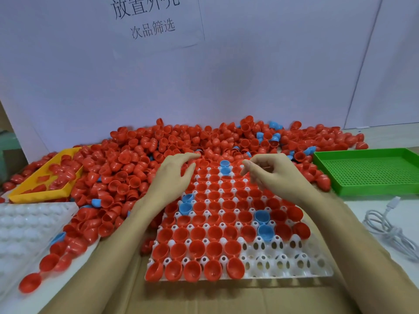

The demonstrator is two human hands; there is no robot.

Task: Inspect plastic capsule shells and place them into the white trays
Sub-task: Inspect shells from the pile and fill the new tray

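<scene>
White tray (294,266) mostly filled with red shells, left hand (174,175) spread flat reaching the shell pile (136,155) behind it, right hand (272,173) loosely curled above its far end, holding nothing visible

The top line of characters on the paper sign (145,17) is cut off by the upper edge. The left hand (174,175) and right hand (278,175) cover the far corners of the white tray (294,264); whether the right hand's curled fingers (246,166) pinch anything cannot be told. The second white tray (27,227) runs off the left edge, blurred. The white cable (385,223) leaves at the right edge. What lies under the heap of red shells (140,159) is hidden.
</scene>
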